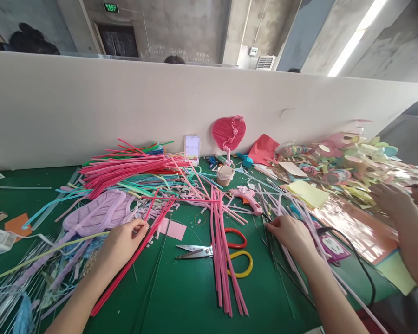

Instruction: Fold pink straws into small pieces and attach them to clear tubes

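My left hand is closed, with one red pipe cleaner running up from its fingertips. A bundle of red pipe cleaners lies slanted beside that hand. Fingers pressed together, my right hand is over thin dark green wires and lilac pipe cleaners; what it pinches, if anything, I cannot make out. Between the hands, pink pipe cleaners lie across scissors with one red and one yellow handle. A small pink paper square is nearby.
A large pile of pink pipe cleaners lies at the back left, near a phone. Behind the scissors are a pink glue gun and a potted heart-shaped craft. At right, a co-worker's hand reaches toward heaped paper pieces.
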The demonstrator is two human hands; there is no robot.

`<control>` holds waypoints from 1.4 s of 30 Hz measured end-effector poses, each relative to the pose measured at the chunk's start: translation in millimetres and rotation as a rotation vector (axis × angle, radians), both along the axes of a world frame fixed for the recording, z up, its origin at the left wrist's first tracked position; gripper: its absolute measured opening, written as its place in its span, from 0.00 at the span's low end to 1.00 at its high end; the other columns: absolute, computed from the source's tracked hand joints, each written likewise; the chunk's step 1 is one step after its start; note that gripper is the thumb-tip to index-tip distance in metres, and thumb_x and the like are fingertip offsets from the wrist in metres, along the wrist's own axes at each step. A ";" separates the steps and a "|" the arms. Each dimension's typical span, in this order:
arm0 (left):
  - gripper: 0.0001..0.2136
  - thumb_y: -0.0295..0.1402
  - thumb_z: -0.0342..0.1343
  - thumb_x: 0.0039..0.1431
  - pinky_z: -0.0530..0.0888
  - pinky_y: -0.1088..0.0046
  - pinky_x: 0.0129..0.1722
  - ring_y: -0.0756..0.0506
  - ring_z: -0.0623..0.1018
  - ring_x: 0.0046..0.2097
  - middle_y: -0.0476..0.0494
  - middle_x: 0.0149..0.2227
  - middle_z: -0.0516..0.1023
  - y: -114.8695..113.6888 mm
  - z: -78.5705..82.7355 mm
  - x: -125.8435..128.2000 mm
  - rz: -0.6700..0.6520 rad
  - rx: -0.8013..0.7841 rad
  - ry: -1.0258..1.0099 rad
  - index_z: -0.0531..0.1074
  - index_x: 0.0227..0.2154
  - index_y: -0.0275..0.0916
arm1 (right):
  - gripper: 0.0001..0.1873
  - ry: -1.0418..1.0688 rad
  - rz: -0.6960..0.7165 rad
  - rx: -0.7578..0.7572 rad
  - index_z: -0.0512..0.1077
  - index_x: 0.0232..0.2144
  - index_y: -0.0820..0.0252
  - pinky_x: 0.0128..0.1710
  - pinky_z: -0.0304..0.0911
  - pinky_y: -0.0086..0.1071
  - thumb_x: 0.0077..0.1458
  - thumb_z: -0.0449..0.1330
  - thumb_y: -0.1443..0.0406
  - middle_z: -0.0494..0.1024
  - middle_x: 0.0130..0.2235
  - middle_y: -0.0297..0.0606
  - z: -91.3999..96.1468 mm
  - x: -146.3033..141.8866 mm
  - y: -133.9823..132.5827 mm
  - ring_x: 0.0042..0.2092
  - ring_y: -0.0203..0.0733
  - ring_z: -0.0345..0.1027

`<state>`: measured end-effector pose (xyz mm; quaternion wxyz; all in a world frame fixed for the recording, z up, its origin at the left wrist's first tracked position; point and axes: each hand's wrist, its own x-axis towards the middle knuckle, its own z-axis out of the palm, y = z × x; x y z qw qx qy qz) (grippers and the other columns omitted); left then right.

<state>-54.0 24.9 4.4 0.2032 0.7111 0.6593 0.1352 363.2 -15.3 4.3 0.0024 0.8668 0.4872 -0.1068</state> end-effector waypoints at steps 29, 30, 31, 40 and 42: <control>0.15 0.37 0.47 0.65 0.72 0.69 0.50 0.44 0.75 0.52 0.45 0.53 0.75 -42.3 0.2 58.5 -0.413 0.444 -0.074 0.69 0.53 0.47 | 0.21 1.360 0.162 -0.098 0.71 0.34 0.62 0.30 0.67 0.28 0.46 0.67 0.52 0.79 0.29 0.38 47.5 -73.4 -58.8 0.31 0.37 0.74; 0.18 0.36 0.49 0.65 0.72 0.67 0.52 0.43 0.72 0.56 0.44 0.58 0.70 -49.9 -0.6 68.6 -0.526 0.502 -0.059 0.65 0.57 0.49 | 0.22 1.463 0.173 -0.130 0.71 0.33 0.63 0.32 0.68 0.28 0.44 0.68 0.52 0.80 0.30 0.40 52.0 -90.2 -64.5 0.32 0.37 0.75; 0.21 0.35 0.51 0.64 0.69 0.63 0.56 0.41 0.67 0.61 0.43 0.62 0.64 -56.8 -1.2 77.4 -0.627 0.526 -0.043 0.62 0.60 0.50 | 0.23 1.555 0.179 -0.132 0.71 0.33 0.64 0.33 0.68 0.28 0.43 0.69 0.51 0.80 0.32 0.41 55.0 -106.4 -69.6 0.32 0.37 0.75; 0.10 0.24 0.47 0.64 0.53 0.52 0.65 0.43 0.66 0.61 0.46 0.51 0.77 -63.4 -2.5 82.9 -0.786 0.760 -0.152 0.72 0.41 0.42 | 0.25 1.617 0.448 -0.216 0.72 0.42 0.63 0.26 0.65 0.26 0.50 0.62 0.49 0.80 0.34 0.41 58.6 -109.6 -73.6 0.28 0.35 0.72; 0.11 0.24 0.48 0.64 0.56 0.55 0.63 0.44 0.72 0.56 0.46 0.46 0.80 -58.9 -1.1 76.0 -0.730 0.850 -0.126 0.72 0.44 0.41 | 0.25 1.212 0.323 0.015 0.71 0.47 0.60 0.24 0.63 0.27 0.52 0.60 0.51 0.80 0.35 0.41 53.0 -74.3 -61.5 0.28 0.37 0.72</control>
